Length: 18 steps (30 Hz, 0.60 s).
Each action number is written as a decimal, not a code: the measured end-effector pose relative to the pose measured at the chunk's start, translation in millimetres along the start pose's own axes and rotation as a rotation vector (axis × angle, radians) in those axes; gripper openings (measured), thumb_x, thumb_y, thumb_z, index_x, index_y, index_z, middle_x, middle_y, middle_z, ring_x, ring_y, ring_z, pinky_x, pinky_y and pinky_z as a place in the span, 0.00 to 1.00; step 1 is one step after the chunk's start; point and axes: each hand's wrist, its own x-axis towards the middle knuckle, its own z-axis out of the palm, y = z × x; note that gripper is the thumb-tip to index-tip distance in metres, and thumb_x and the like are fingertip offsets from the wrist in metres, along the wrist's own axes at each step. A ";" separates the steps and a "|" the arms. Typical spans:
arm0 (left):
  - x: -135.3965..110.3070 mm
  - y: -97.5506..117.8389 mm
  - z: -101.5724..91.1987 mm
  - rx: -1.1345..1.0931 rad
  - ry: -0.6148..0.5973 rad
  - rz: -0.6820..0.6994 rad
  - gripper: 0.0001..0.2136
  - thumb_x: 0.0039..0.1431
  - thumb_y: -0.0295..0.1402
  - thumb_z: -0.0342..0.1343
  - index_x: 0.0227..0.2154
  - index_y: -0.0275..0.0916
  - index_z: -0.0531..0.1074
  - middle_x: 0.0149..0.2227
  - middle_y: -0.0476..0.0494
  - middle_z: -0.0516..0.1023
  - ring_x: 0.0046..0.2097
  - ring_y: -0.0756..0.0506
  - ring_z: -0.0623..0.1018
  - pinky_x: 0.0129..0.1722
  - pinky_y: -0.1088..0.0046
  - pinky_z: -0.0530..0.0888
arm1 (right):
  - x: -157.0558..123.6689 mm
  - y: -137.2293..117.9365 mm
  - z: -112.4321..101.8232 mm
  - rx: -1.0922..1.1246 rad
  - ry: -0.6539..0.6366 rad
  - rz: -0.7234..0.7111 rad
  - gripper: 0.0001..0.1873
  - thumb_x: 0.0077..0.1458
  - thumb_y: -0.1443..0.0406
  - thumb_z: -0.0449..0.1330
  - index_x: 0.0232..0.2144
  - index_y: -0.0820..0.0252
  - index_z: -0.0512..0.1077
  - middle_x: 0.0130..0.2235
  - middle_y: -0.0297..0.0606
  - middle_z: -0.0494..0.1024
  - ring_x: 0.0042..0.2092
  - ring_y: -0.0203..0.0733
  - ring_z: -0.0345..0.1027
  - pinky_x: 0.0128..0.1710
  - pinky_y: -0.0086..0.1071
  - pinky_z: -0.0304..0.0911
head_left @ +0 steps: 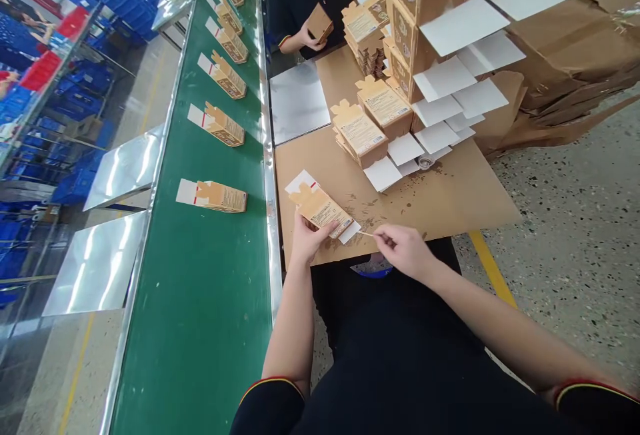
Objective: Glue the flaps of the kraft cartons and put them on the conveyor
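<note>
My left hand [306, 240] grips a small brown printed carton [324, 210] over the near edge of the cardboard-covered table. The carton's scalloped top flaps stand open, and white card sticks out at both ends. To its right, my right hand [407, 254] pinches a thin pale stick [367, 234]. The stick's far tip points at the white flap on the carton's lower end; I cannot tell whether it touches. Dark smudges mark the tabletop around the carton.
On the left runs a green conveyor belt [200, 315] carrying a row of similar cartons [223, 196]. Stacked cartons [357, 130] and white cards [440, 115] fill the table's right side, beside a tape roll [425, 162]. Across the table, a co-worker's hand [310, 38] holds a carton.
</note>
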 end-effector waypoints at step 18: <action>-35.7 -23.8 25.1 0.251 0.062 0.229 0.39 0.50 0.38 0.83 0.62 0.45 0.72 0.60 0.30 0.83 0.63 0.27 0.85 0.66 0.44 0.81 | -49.0 4.7 -47.3 -0.032 0.200 0.207 0.15 0.72 0.56 0.63 0.32 0.53 0.79 0.26 0.34 0.78 0.26 0.39 0.71 0.29 0.32 0.69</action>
